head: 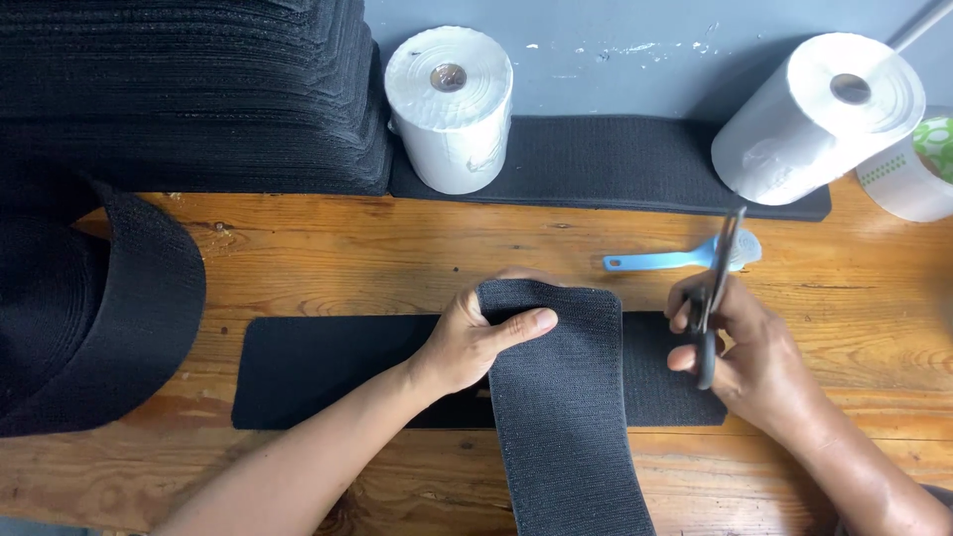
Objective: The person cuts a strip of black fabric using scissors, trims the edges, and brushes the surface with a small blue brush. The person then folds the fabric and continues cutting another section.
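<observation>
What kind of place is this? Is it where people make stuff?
Probably a small workshop for cutting fabric strapping. A tall stack of cut black pieces sits on the wooden bench, and the right hand holds scissors beside a black strip.

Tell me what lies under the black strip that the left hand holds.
Under the black strip lies a flat black mat on the wooden table. The mat's middle part is covered.

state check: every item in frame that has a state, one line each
left hand: gripping the strip's top end
right hand: holding the scissors
black strip: lifted, corners rounded
scissors: upright, blades look closed
black mat: flat on wooden table
left white roll: standing upright
right white roll: tilted
black stack: piled high
blue tool: lying flat, untouched
</observation>
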